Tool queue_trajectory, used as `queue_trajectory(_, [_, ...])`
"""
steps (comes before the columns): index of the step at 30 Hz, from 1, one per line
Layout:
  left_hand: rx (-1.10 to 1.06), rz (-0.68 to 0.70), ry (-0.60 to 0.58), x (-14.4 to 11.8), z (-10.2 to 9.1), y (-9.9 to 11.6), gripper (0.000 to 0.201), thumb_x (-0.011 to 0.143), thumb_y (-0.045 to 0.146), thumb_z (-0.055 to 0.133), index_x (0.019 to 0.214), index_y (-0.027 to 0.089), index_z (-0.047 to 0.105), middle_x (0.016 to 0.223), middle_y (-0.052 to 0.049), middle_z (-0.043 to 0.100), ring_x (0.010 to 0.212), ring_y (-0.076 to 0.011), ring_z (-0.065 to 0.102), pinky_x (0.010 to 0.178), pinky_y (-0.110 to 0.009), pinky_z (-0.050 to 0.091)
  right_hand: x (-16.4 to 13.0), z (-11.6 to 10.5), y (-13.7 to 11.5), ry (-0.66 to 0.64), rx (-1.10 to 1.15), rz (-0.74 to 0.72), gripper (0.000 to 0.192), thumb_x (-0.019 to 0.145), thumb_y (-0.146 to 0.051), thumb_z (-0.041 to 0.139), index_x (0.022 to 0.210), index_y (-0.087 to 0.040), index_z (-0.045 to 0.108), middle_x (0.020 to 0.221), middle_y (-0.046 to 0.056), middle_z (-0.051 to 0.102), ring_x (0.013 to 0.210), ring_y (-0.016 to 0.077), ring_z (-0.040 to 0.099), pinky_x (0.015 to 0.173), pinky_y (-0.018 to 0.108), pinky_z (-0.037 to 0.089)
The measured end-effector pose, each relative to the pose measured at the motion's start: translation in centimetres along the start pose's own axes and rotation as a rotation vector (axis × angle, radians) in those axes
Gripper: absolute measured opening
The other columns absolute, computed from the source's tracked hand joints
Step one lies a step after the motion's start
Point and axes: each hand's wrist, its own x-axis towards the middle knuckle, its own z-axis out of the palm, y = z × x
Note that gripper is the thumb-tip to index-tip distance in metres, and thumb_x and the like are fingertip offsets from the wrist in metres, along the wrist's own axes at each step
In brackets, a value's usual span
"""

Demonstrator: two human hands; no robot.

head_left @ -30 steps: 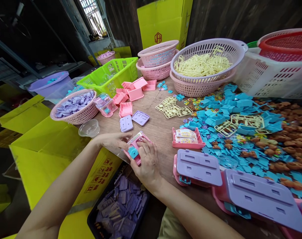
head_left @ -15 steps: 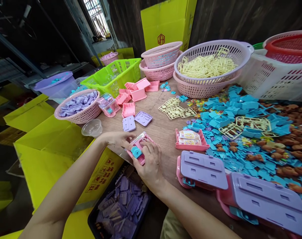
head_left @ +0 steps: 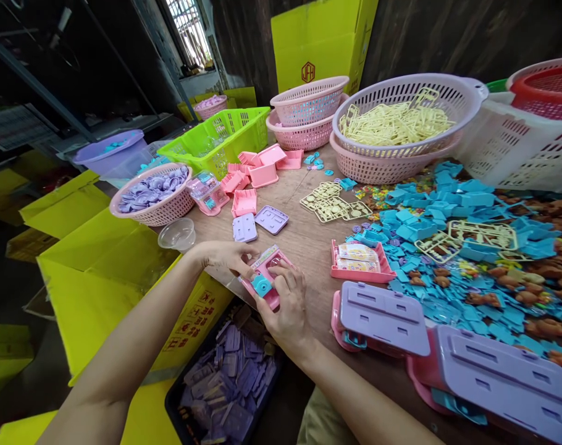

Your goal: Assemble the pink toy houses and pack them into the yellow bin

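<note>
Both my hands are on a small pink plastic toy case with a blue piece on its face, near the table's front edge. My left hand grips its left side, thumb close to the blue piece. Around its right side curl the fingers of my right hand, partly covering the pink face. Just beyond the case lie two flat purple lids. To the right, a pink tray holds printed wrapped pieces. Closer to me sit two pink cases with purple lids.
Blue parts and brown pieces are heaped at right. Baskets and a green crate stand behind. A clear cup is left of my hands. A dark bin of purple parts sits below the table edge.
The view has shifted slightly, so the scene sits a little further right. Both hands still hold the pink case, and my right fingers have moved slightly on its face.
</note>
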Motion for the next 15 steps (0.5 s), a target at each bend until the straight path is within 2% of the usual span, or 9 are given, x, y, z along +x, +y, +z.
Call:
queue_trajectory(3, [-0.039, -0.031, -0.018, -0.2, 0.3, 0.5, 0.044, 0.067, 0.044, 0.063, 0.102, 0.018, 0.056, 0.086, 0.002, 0.057, 0.077, -0.0151, 0.051, 0.067, -0.024, 0.040, -0.6, 0.0, 0.4, 0.015, 0.040, -0.015, 0.017, 0.080, -0.019, 0.056, 0.095, -0.019, 0.049, 0.107, 0.008, 0.057, 0.112, 0.0246, 0.046, 0.103, 0.050, 0.028])
queue_trajectory(6, [0.037, -0.028, 0.053, -0.5, 1.0, 1.4, 0.046, 0.068, 0.050, 0.063, 0.099, 0.017, 0.056, 0.084, 0.002, 0.054, 0.074, -0.0144, 0.048, 0.064, -0.024, 0.037, -1.4, -0.3, 0.7, 0.011, 0.044, -0.016, 0.018, 0.079, -0.017, 0.057, 0.094, -0.020, 0.047, 0.108, 0.008, 0.055, 0.112, 0.0239, 0.047, 0.105, 0.052, 0.025])
queue_trajectory(10, [0.174, -0.031, 0.236, -1.1, 3.2, 3.5, 0.047, 0.067, 0.060, 0.061, 0.081, 0.016, 0.054, 0.079, 0.000, 0.051, 0.071, -0.0157, 0.046, 0.062, -0.027, 0.036, -2.8, -1.6, 0.7, 0.043, 0.004, 0.020, 0.017, 0.078, -0.020, 0.062, 0.087, -0.020, 0.047, 0.105, 0.008, 0.051, 0.109, 0.0241, 0.048, 0.099, 0.048, 0.036])
queue_trajectory(13, [0.226, -0.010, 0.392, -1.2, 5.7, 4.8, 0.040, 0.068, 0.052, 0.065, 0.080, 0.017, 0.052, 0.088, -0.004, 0.051, 0.078, -0.0187, 0.049, 0.069, -0.031, 0.039, -4.1, -2.7, 0.8, 0.063, -0.073, 0.028, 0.015, 0.079, -0.025, 0.062, 0.084, -0.020, 0.048, 0.101, 0.008, 0.049, 0.104, 0.0247, 0.049, 0.092, 0.046, 0.042])
queue_trajectory(15, [0.227, 0.011, 0.489, -1.1, 7.6, 5.3, 0.034, 0.068, 0.044, 0.067, 0.083, 0.017, 0.053, 0.100, -0.007, 0.050, 0.088, -0.0226, 0.050, 0.076, -0.035, 0.041, -5.1, -3.1, 1.1, 0.014, -0.158, 0.025, 0.014, 0.081, -0.029, 0.061, 0.083, -0.020, 0.049, 0.100, 0.009, 0.049, 0.101, 0.0258, 0.048, 0.087, 0.045, 0.044])
